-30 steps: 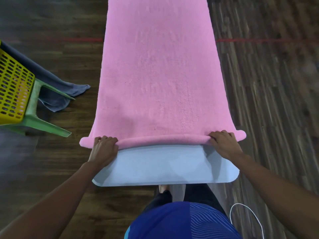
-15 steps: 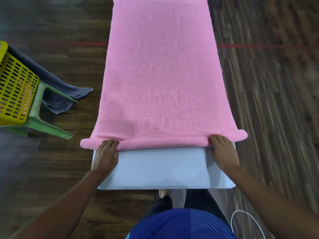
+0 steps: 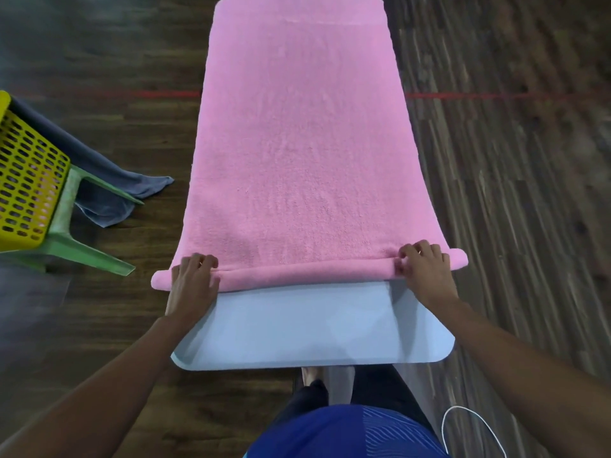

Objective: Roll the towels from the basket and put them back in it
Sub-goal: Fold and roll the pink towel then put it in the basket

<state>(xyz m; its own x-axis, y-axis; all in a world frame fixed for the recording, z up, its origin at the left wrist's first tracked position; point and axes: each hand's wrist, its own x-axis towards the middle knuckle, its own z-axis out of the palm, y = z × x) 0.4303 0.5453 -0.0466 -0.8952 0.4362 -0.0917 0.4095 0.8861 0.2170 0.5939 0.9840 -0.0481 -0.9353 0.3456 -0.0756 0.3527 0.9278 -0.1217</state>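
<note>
A long pink terry towel (image 3: pixel 297 143) lies spread flat down a narrow pale blue-grey table (image 3: pixel 297 328), its far hem lying near the table's far end. The near end is turned over into a thin roll (image 3: pixel 304 275) that runs straight across the table and sticks out a little past both long sides.

The person's left hand (image 3: pixel 193 282) sits on the roll close to its left tip. The palm is down on the near side, and the fingers curl over the top onto the flat cloth beyond. The right hand (image 3: pixel 426 276) is at the other end, just inside the protruding right tip. Its fingers bend over the roll and its thumb is tucked against the roll's side, so it pinches the cloth. Both hands grasp the towel, and the whole stretch of roll between them has no hand on it. The pale table top shows between the roll and the person's body.

Off to the left, well apart from the table, a yellow perforated plastic basket (image 3: pixel 26 180) rests on a green plastic stool (image 3: pixel 72 246). A grey-blue towel (image 3: pixel 109 183) trails from the basket's far side down onto the dark wooden floor (image 3: pixel 512 193).
</note>
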